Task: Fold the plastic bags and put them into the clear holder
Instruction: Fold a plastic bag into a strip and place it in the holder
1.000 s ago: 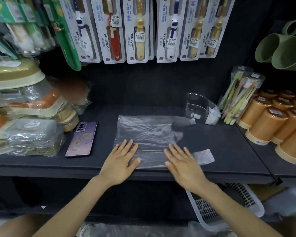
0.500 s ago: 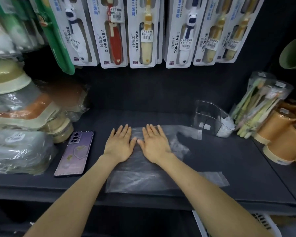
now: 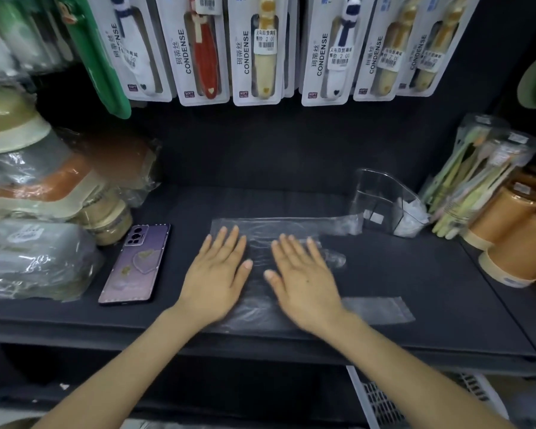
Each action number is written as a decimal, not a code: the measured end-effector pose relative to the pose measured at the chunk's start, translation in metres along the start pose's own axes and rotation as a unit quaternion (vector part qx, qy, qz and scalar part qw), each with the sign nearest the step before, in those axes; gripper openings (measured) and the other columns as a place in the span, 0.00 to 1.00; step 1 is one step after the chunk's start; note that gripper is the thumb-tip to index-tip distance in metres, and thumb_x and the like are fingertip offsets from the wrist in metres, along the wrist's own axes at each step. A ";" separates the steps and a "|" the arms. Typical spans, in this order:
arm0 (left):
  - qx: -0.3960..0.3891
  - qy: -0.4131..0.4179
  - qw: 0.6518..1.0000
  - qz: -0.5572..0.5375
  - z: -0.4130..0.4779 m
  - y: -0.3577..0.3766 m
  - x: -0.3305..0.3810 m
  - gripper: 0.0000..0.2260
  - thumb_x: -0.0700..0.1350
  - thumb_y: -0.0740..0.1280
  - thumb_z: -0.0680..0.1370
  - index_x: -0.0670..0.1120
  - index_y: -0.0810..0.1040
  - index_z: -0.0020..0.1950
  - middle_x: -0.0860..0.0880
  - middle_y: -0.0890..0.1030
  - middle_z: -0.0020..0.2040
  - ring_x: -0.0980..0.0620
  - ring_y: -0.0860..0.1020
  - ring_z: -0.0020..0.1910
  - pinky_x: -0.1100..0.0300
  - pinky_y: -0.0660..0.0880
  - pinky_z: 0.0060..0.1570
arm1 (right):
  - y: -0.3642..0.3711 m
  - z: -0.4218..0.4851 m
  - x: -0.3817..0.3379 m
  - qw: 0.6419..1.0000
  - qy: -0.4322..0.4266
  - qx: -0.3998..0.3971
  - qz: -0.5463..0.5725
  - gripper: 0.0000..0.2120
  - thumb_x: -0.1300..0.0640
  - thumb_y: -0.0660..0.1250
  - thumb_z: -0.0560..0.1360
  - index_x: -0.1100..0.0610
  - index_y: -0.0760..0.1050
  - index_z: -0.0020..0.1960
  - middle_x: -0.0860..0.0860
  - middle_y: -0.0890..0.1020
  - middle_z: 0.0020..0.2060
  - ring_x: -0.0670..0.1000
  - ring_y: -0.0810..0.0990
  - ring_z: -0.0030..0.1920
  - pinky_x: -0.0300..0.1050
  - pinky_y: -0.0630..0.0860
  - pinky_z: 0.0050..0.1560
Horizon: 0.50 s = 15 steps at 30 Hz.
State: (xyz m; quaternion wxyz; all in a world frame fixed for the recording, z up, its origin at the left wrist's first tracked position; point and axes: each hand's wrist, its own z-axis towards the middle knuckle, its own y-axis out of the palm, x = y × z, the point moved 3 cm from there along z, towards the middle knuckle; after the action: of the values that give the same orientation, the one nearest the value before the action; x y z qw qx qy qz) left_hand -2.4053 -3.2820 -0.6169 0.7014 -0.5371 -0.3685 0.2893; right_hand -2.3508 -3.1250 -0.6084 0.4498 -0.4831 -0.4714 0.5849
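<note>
Together on one plastic bag (image 3: pixel 258 315), two flat, released hands (image 3: pixel 218 275) (image 3: pixel 304 281); one clear holder (image 3: pixel 381 198) beyond.

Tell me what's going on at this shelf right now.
A person is pressing a clear plastic bag flat on the dark shelf. The left hand and right hand lie palm-down on it side by side, with the fingers straight. The clear holder stands at the back right with some bunched plastic already inside. This bag is not in it yet. A purple phone lies to the left.
</note>
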 end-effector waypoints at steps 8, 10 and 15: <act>-0.072 -0.017 0.997 0.023 -0.039 0.013 -0.001 0.45 0.71 0.18 0.62 0.52 0.37 0.75 0.52 0.40 0.77 0.55 0.36 0.75 0.59 0.33 0.73 | 0.008 -0.055 0.051 0.997 0.050 -0.063 0.005 0.48 0.31 0.17 0.65 0.52 0.41 0.78 0.47 0.43 0.77 0.44 0.37 0.75 0.47 0.31 0.74; -0.088 -0.015 0.995 0.047 -0.038 0.013 0.000 0.46 0.72 0.22 0.64 0.51 0.39 0.78 0.50 0.41 0.78 0.53 0.38 0.77 0.58 0.34 0.73 | -0.002 -0.068 0.062 0.998 0.050 -0.041 -0.012 0.49 0.30 0.19 0.67 0.54 0.45 0.78 0.50 0.48 0.78 0.49 0.42 0.77 0.49 0.33 0.75; -0.063 -0.016 0.992 -0.105 -0.040 0.004 -0.005 0.46 0.76 0.37 0.67 0.51 0.54 0.78 0.51 0.48 0.79 0.58 0.42 0.75 0.65 0.38 0.72 | -0.009 -0.087 0.025 0.992 -0.108 0.050 -0.032 0.34 0.31 0.54 0.74 0.55 0.75 0.66 0.52 0.73 0.68 0.53 0.69 0.71 0.56 0.55 0.71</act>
State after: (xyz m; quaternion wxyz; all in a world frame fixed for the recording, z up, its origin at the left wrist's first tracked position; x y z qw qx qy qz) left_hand -2.3749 -3.3068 -0.6277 0.6864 -0.5339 -0.4521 0.1986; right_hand -2.2676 -3.0894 -0.6108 0.4387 -0.3781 -0.5027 0.6418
